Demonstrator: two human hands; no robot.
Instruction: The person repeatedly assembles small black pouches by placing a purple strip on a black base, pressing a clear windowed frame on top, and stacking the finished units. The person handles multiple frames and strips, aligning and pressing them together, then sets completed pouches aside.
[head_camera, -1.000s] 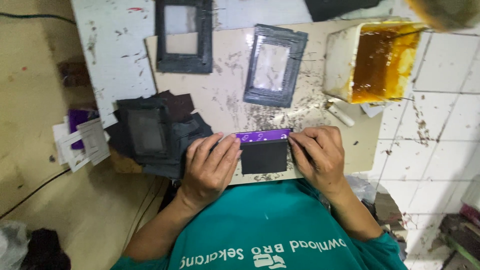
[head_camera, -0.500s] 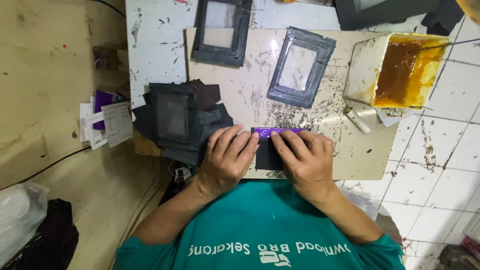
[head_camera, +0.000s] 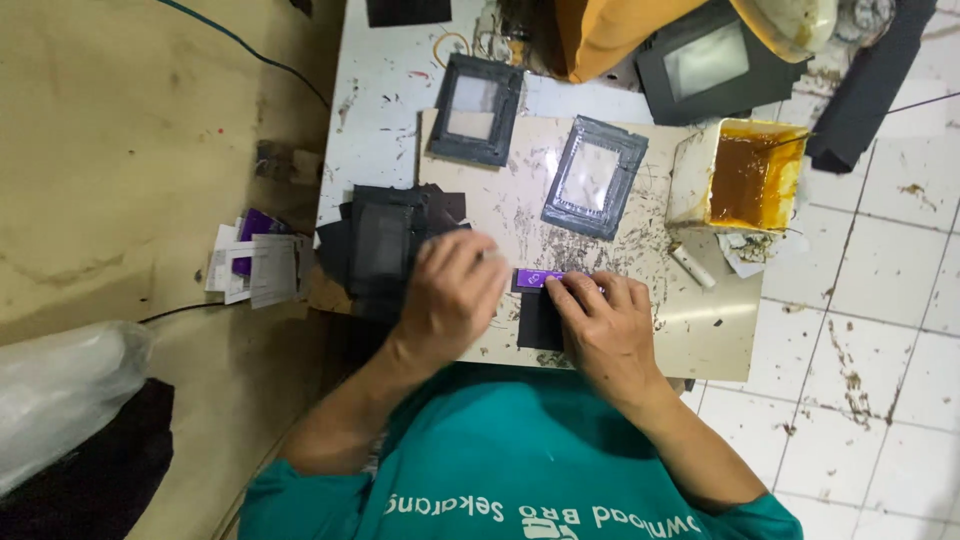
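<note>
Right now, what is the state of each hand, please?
Left hand: fingers curled, beside the stack of black rectangular pieces; a hold cannot be told.
Right hand: open, pressing the small black piece with purple strip.

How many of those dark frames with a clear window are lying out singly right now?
3: one frame off the board's top-left corner, one on the board, one larger at the top. The black stack may hide more.

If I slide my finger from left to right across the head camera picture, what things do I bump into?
Clear plastic bag → purple and white cards → stack of black pieces → left hand → right hand → tub of amber glue.
</note>
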